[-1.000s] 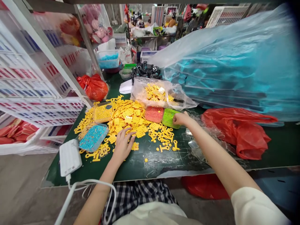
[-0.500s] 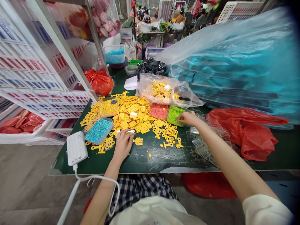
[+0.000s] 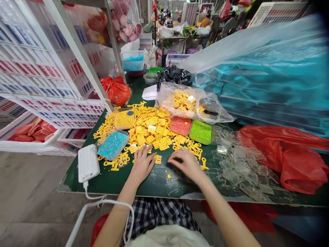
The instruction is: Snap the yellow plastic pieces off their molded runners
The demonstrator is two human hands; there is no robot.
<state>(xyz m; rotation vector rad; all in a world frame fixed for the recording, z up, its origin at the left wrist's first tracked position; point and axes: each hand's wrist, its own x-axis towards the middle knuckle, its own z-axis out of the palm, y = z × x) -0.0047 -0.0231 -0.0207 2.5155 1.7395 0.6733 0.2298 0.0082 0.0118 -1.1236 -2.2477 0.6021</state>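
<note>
My left hand (image 3: 141, 164) lies low on the green tabletop with its fingers stretched out, the tips beside a small yellow plastic piece (image 3: 158, 159) that has colored spots on it. Across from it, my right hand (image 3: 187, 164) hovers with thumb and fingers pinched together; whatever they hold is too small to see. A single yellow round part (image 3: 169, 176) lies between the hands, nearer the table edge. Behind them spreads a heap of flat yellow plastic pieces (image 3: 151, 127). Trays of green beads (image 3: 201, 132), red beads (image 3: 180, 125), yellow beads (image 3: 124, 119) and blue beads (image 3: 113, 144) stand around it.
Clear plastic squares (image 3: 239, 164) are scattered at right beside a red plastic bag (image 3: 282, 151). A white power bank (image 3: 88, 163) with a cable sits at the left edge. Behind stand a clear bag of yellow parts (image 3: 185, 103) and a big bag of turquoise pieces (image 3: 262, 79).
My right hand has left the green bead tray and come toward me, close to the left hand. The left hand stays by the yellow piece. The view has shifted slightly.
</note>
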